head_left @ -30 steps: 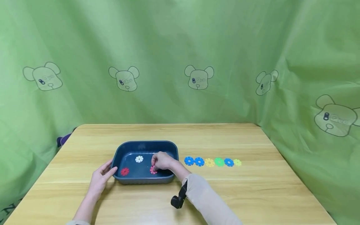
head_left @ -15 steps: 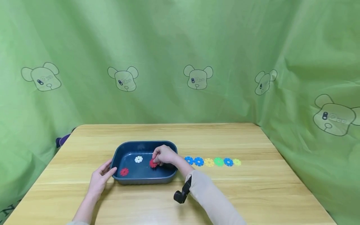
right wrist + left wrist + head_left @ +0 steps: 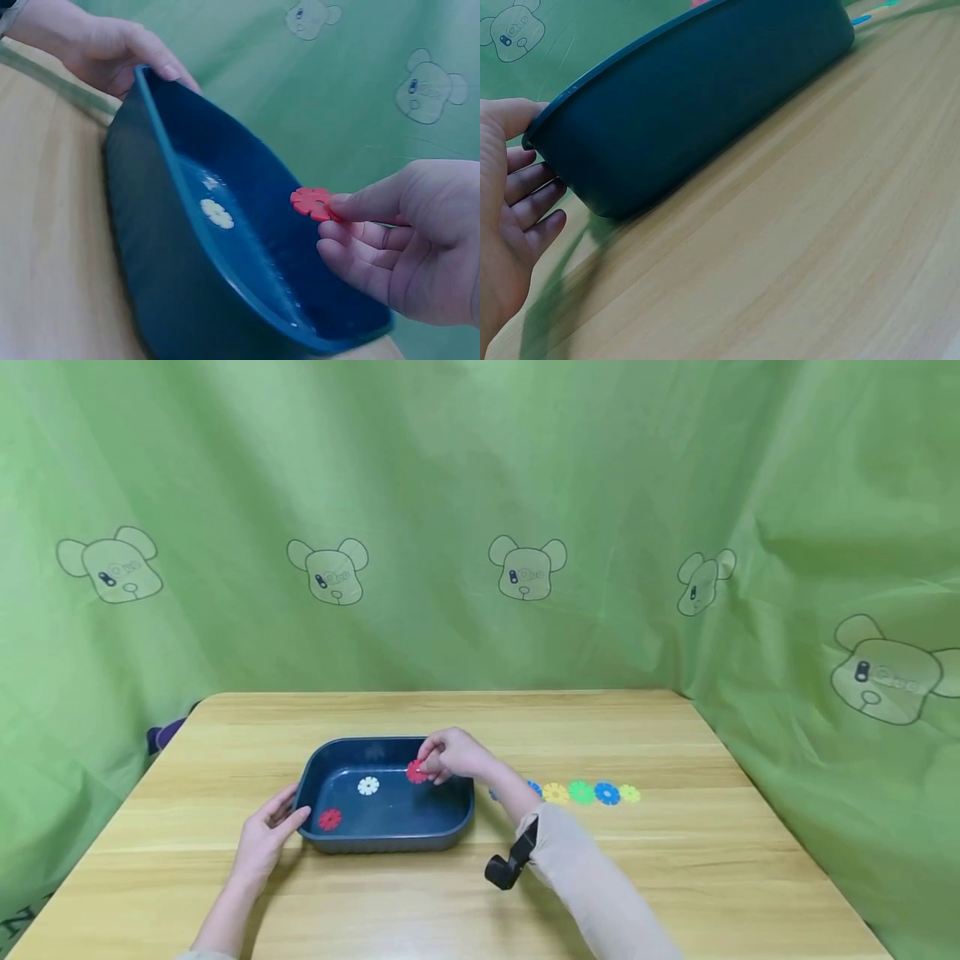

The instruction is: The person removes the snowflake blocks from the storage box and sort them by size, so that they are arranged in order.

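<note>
A dark blue tray (image 3: 386, 843) stands on the table. My left hand (image 3: 262, 843) grips its left rim, the thumb over the edge and the fingers against the outer wall, as the left wrist view (image 3: 510, 202) also shows. Above the tray's right part, my right hand (image 3: 459, 755) pinches a red flower-shaped disc (image 3: 311, 203) between thumb and fingers. Inside the tray lie a white disc (image 3: 368, 786) near the middle left and another red disc (image 3: 330, 819) at the front left corner.
Right of the tray, a row of flat discs lies on the wooden table (image 3: 375, 902): blue ones, a yellow (image 3: 556, 793), a green (image 3: 581, 792), a blue (image 3: 607, 793) and a yellow-green (image 3: 630, 793). My right forearm partly covers the row's left end. A green curtain hangs behind.
My right hand has lifted the red disc from the tray floor and moved it up, back and slightly right. The left hand has stayed at the rim.
</note>
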{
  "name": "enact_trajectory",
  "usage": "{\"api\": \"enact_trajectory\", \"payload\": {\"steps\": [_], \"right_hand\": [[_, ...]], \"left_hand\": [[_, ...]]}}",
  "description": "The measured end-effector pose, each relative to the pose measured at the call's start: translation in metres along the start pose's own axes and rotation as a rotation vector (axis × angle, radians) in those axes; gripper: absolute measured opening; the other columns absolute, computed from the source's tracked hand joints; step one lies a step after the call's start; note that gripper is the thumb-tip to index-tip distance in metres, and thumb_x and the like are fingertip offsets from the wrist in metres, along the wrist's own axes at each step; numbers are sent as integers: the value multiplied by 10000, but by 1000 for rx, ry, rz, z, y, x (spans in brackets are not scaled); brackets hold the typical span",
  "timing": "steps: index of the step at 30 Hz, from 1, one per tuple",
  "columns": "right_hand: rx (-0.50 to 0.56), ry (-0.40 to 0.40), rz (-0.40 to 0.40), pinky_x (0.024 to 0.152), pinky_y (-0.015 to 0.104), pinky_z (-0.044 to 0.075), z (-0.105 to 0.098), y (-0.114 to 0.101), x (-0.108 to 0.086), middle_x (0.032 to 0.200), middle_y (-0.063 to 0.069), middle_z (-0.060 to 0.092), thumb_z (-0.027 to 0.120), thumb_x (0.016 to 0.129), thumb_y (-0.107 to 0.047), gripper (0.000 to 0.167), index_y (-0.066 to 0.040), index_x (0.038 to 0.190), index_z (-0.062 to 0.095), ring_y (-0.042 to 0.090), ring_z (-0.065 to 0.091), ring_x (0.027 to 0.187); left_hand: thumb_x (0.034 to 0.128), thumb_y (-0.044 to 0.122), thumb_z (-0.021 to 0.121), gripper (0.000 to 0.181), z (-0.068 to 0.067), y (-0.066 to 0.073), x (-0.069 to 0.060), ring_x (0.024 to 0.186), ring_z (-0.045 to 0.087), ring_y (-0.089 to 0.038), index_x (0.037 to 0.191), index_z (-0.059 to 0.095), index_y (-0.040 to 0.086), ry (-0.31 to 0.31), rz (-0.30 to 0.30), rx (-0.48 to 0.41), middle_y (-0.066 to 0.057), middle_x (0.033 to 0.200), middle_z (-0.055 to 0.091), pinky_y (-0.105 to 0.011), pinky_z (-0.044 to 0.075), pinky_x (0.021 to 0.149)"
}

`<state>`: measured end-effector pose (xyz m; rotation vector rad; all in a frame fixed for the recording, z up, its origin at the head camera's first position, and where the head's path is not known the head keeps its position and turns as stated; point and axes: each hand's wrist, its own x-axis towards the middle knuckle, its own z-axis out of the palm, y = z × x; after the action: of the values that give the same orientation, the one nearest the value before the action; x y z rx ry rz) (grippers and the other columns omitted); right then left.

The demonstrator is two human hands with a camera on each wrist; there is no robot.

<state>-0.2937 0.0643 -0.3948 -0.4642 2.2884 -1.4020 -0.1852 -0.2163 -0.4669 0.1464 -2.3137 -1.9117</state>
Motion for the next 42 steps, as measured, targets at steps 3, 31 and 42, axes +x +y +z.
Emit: {"api": "enact_trajectory", "payload": {"steps": [3, 31, 42], "right_hand": [[29, 12, -7, 621, 329, 556, -11, 3, -4, 740, 96, 597, 619, 836, 52, 95, 67, 929, 608, 182, 586, 621], [160, 275, 12, 802, 385, 514, -163, 134, -84, 929, 82, 646, 651, 860, -155, 338, 73, 1095, 565, 286, 600, 889], [221, 417, 69, 705, 268, 535, -199, 172, -124, 818, -35, 651, 742, 779, -239, 338, -14, 1000, 622, 142, 626, 770]], "left_hand": [[912, 138, 594, 536, 0, 0, 0, 933, 440, 169, 1360, 390, -75, 4, 4, -3, -278, 1353, 412, -32, 356, 826], [909, 111, 593, 519, 1, -5, 1, 957, 463, 149, 1351, 401, -80, 12, 22, -20, -276, 1348, 414, -42, 368, 830], [908, 131, 597, 517, 2, -5, 0, 950, 460, 170, 1345, 413, -75, 14, 25, -14, -264, 1346, 420, -38, 361, 830]]}}
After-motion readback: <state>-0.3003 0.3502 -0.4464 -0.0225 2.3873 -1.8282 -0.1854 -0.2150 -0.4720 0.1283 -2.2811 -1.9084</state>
